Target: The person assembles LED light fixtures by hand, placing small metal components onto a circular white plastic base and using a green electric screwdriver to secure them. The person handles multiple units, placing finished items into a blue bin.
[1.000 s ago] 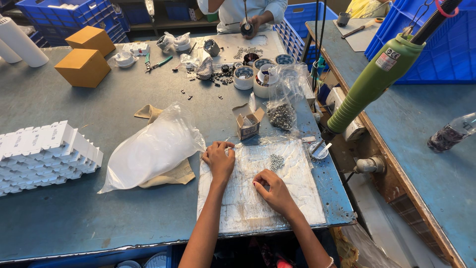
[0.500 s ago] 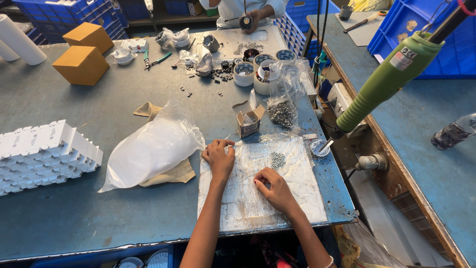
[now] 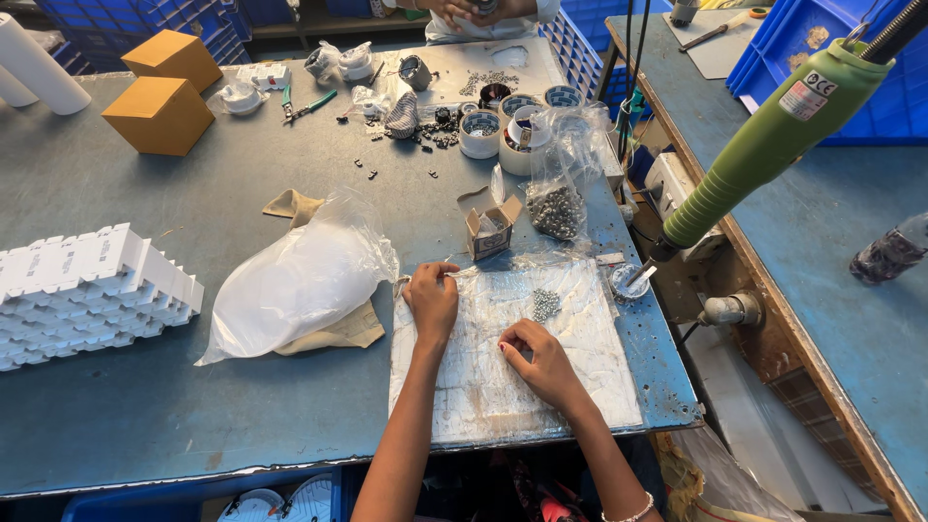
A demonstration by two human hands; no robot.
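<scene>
Head view: both hands on the plastic-covered work mat, small metal parts close ahead.

The left hand (image 3: 432,300) rests curled at the mat's (image 3: 503,387) upper-left corner, pinching its plastic cover; the right hand (image 3: 537,360) lies fingers-together on the mat (any held part is hidden). The small pile of metal parts (image 3: 545,304) sits just beyond the right hand, between both hands. Judged progress: early, since the parts bag (image 3: 557,208) on the counter (image 3: 145,406) remains well filled.
</scene>
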